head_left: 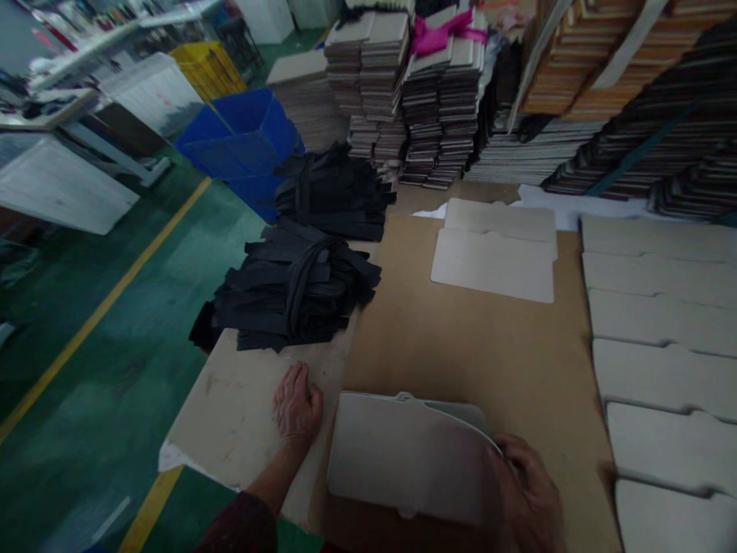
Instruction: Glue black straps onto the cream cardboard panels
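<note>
Lying flat on the pale tabletop (230,403), my left hand (298,407) is open with nothing in it. A small pile of grey cardboard sheets (397,453) with rounded corners and a small tab lies in front of me. My right hand (528,491) pinches the right edge of the top sheet, which bends upward off the one beneath. Part of the right hand is blurred. Two bundles of black strips, a nearer one (288,288) and a farther one (339,192), lie beyond my left hand.
More grey sheets (495,257) lie on the brown board (461,338), and overlapping rows (668,369) run down the right side. Tall stacks of board (368,69) stand at the back. A blue bin (242,138) and green floor (150,284) are at left.
</note>
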Motion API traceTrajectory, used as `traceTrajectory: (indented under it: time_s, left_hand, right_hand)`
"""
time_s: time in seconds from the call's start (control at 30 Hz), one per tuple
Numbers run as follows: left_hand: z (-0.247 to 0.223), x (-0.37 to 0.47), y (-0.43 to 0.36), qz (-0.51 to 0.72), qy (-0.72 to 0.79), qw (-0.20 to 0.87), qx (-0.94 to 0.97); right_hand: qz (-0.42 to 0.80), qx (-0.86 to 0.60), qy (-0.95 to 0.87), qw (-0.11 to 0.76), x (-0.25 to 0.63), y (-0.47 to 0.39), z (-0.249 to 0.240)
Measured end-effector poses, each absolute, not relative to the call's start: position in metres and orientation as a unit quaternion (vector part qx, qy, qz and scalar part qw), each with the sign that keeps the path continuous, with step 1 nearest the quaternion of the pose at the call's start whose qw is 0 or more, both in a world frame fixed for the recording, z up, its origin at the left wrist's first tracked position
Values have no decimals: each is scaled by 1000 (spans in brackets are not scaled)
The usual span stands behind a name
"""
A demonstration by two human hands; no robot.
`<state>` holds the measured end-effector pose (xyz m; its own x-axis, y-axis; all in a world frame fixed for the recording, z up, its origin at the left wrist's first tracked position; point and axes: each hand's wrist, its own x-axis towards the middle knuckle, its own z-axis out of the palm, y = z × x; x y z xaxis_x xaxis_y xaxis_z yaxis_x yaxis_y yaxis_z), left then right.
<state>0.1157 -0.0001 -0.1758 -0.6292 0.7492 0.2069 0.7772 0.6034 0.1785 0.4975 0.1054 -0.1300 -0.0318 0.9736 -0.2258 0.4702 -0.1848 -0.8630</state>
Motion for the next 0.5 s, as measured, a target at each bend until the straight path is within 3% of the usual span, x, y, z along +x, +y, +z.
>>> traceTrajectory:
  time_s: [0.1,0.27,0.5]
  left_hand:
    - [-177,113,-1,-117,-893,67,-430]
    - [-181,106,-3,-107,-892,72,-433]
    - [-191,97,-7,-108,-905,46,-408]
  right_hand:
    - [457,-684,-478,310,485,120,-125]
    - [486,-609,-499,379,457,203,-105]
    - [386,-649,-518,400,464,359,-103]
